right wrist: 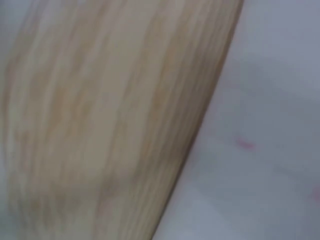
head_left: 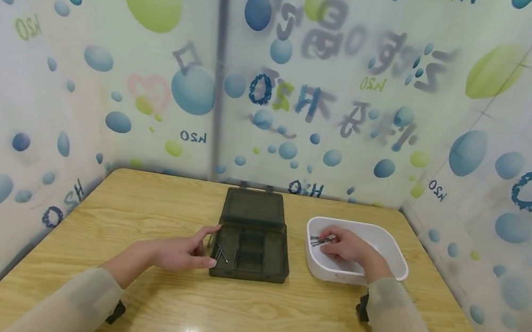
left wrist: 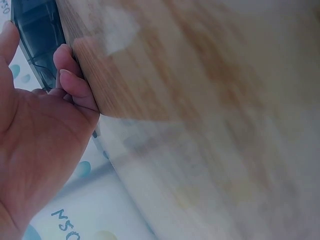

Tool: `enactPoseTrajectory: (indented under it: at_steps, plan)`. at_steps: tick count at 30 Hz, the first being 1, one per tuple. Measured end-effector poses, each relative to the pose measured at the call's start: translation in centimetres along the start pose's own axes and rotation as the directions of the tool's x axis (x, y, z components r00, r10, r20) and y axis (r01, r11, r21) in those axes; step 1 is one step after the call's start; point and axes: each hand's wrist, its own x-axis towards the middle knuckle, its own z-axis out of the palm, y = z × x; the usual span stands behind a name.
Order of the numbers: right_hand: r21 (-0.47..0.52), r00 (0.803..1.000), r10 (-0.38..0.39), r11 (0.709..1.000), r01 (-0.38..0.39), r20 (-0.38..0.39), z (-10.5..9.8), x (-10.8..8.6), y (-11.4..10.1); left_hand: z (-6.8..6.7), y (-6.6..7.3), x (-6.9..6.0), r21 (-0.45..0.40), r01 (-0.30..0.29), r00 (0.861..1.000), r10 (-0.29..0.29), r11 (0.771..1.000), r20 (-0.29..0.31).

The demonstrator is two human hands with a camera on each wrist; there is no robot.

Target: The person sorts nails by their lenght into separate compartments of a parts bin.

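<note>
A dark, see-through compartment box (head_left: 260, 280) lies with its lid (head_left: 253, 206) folded back. My left hand (head_left: 178, 251) is at its left side, thumb and index finger spread apart and touching the rim. A few thin metal screws (head_left: 222, 256) lie in the left compartment near that thumb. The left wrist view shows the same hand (left wrist: 45, 145) beside the box (left wrist: 40, 35), with the lower fingers bent. Inside the white tub (head_left: 332, 275), my right hand (head_left: 347, 246) pinches at several dark screws (head_left: 318, 241). The right wrist view does not show this hand.
Both objects stand on a wooden table (head_left: 151, 304), the tub to the right of the box. Patterned curtains (head_left: 153, 139) hang close behind the table and on both sides. A dark wrist device (head_left: 363, 308) sits under the right sleeve.
</note>
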Motion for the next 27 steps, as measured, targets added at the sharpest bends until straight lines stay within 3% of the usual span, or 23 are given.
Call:
enactPoseTrajectory:
  at_steps: [13, 27]
  plan:
    - [-0.048, 0.998, 0.060, 0.997, -0.061, -0.016, 0.55, -0.12, -0.49, 0.02, -0.09, -0.01, -0.004, -0.003, 1.000, 0.003, 1.000, 0.000]
    - [-0.132, 0.997, 0.072, 0.989, -0.072, 0.000, 0.61, -0.02, -0.57, 0.04, -0.03, -0.02, -0.006, 0.004, 1.000, -0.004, 1.000, 0.003]
